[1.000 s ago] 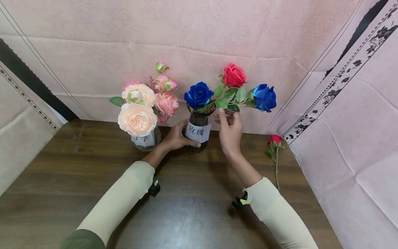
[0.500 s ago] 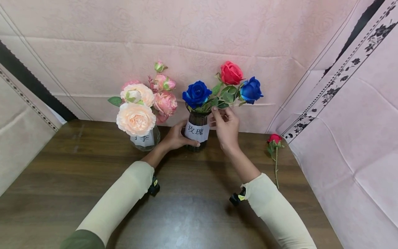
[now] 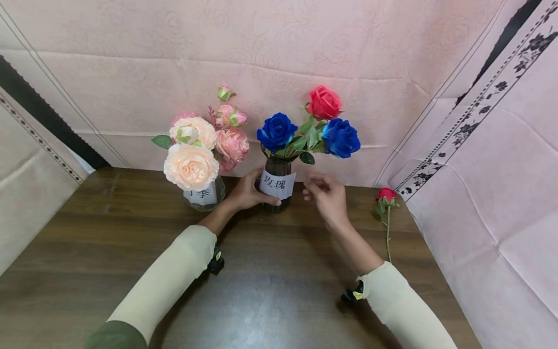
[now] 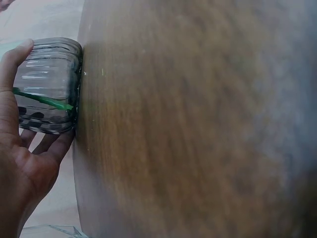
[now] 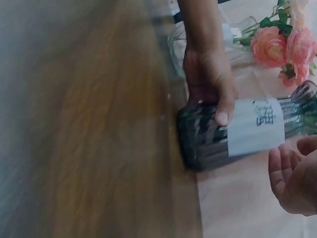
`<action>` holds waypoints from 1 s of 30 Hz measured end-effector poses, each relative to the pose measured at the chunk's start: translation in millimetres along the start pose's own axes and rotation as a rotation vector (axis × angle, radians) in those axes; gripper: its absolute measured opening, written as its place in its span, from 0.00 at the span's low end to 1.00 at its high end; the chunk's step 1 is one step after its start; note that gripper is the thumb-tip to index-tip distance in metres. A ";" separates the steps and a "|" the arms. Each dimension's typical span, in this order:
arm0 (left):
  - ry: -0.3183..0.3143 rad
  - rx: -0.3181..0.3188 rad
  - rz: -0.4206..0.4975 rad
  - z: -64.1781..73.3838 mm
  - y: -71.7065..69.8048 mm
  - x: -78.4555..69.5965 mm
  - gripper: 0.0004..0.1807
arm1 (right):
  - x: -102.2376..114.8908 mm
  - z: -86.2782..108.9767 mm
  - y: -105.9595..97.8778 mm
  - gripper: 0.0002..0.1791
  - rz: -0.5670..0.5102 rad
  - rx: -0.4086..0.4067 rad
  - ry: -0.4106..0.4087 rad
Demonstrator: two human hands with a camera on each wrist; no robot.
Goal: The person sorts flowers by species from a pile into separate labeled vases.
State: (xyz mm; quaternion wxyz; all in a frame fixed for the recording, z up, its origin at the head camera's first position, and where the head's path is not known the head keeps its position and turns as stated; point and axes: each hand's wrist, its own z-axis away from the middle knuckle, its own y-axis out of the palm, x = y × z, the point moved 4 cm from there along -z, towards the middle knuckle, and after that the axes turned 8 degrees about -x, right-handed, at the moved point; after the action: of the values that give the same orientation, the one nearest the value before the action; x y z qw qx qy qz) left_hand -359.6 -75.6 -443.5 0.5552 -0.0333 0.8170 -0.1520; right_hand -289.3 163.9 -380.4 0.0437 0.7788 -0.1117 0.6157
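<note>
A dark glass vase (image 3: 277, 168) with a white paper label stands near the back edge of the table. My left hand (image 3: 249, 194) grips its lower part from the left, thumb across the front; the left wrist view shows a green stem (image 4: 47, 101) inside the glass. Two blue roses, one on the left (image 3: 277, 132) and one leaning right (image 3: 341, 138), and a red rose (image 3: 324, 103) rise from the vase. To the right of it, my right hand (image 3: 329, 198) is apart from glass and flowers, its fingers loosely bent with nothing between them.
Left of the dark vase, a clear glass vase (image 3: 219, 195) with a label holds peach and pink flowers (image 3: 192, 167). A single red rose (image 3: 386, 195) lies on the wooden table (image 3: 261, 291) near its right edge. Pink cloth (image 3: 279, 43) hangs behind.
My right hand has let go of the right-hand blue rose and drawn back down and right. That rose now leans closer to the vase. My left hand has stayed in place.
</note>
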 end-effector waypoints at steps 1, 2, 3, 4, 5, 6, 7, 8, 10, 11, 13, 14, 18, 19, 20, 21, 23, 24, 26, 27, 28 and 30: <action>-0.001 -0.001 0.003 0.0 -0.1 -0.3 0.51 | -3.2 0.2 -4.7 0.14 0.023 0.007 0.026; -0.003 -0.002 0.006 -0.3 -0.2 0.1 0.51 | -6.3 0.4 -9.6 0.14 0.042 0.012 0.050; -0.003 -0.001 0.009 -0.4 -0.3 0.2 0.51 | -9.4 0.4 -14.8 0.14 0.064 0.015 0.071; -0.003 0.001 0.013 -0.5 -0.4 0.3 0.52 | -12.3 0.2 -20.1 0.14 0.081 0.019 0.088; -0.004 0.003 0.017 -0.6 -0.6 0.4 0.52 | -14.9 0.0 -25.4 0.14 0.101 0.021 0.103; -0.005 0.004 0.018 -0.7 -0.9 0.5 0.52 | -17.3 -0.1 -30.8 0.14 0.122 0.023 0.114; -0.006 0.004 0.018 -0.8 -1.1 0.7 0.53 | -19.3 -0.3 -36.1 0.14 0.137 0.024 0.122; -0.007 0.006 0.017 -1.0 -1.3 0.8 0.53 | -21.2 -0.5 -41.6 0.14 0.151 0.025 0.131; -0.010 0.007 0.008 -1.1 -1.6 0.8 0.53 | -24.0 -0.4 -52.5 0.15 0.177 0.030 0.149; -0.011 0.009 0.002 -1.1 -1.6 1.0 0.53 | -25.0 0.0 -57.9 0.16 0.189 0.030 0.162; -0.011 0.016 -0.005 -0.8 -1.1 0.7 0.52 | -26.4 0.7 -68.3 0.16 0.200 0.030 0.182; -0.012 0.019 -0.007 -0.7 -1.0 0.9 0.52 | -27.1 0.9 -73.3 0.17 0.203 0.031 0.191; -0.015 0.018 -0.004 -0.4 -0.1 3.7 0.53 | -32.3 0.9 -92.5 0.20 0.226 0.026 0.210; -0.016 0.016 -0.003 -0.7 -0.1 4.9 0.53 | -33.8 0.8 -97.4 0.20 0.233 0.022 0.213; -0.016 0.013 -0.004 -0.9 -0.1 5.7 0.53 | -35.2 0.5 -102.1 0.21 0.244 0.020 0.217; -0.016 0.011 -0.005 -1.1 0.0 6.1 0.53 | -36.5 0.3 -106.8 0.21 0.255 0.016 0.221; -0.016 0.012 -0.004 -1.4 0.1 6.8 0.54 | -38.7 0.2 -116.0 0.22 0.272 0.007 0.231; -0.016 0.012 -0.003 -1.5 0.1 6.9 0.54 | -39.9 -0.1 -120.5 0.23 0.278 0.002 0.237; -0.016 0.012 -0.006 -1.5 -0.1 7.0 0.54 | -41.6 -0.4 -129.2 0.23 0.291 -0.009 0.247; -0.017 0.013 -0.004 -1.4 -0.1 6.9 0.54 | -42.5 -0.8 -133.7 0.23 0.300 -0.017 0.249; -0.018 0.013 -0.003 -1.4 -0.1 6.8 0.54 | -43.3 -1.1 -138.2 0.24 0.310 -0.024 0.252; -0.023 0.013 -0.003 -1.6 0.2 6.5 0.54 | -44.7 -1.3 -147.1 0.24 0.335 -0.039 0.257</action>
State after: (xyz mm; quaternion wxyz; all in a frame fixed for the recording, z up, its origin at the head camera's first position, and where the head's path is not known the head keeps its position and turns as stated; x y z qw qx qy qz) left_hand -363.6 -76.5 -448.8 0.5644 -0.0327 0.8095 -0.1581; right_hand -266.7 312.4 -413.1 -0.0305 0.6633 -0.2451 0.7064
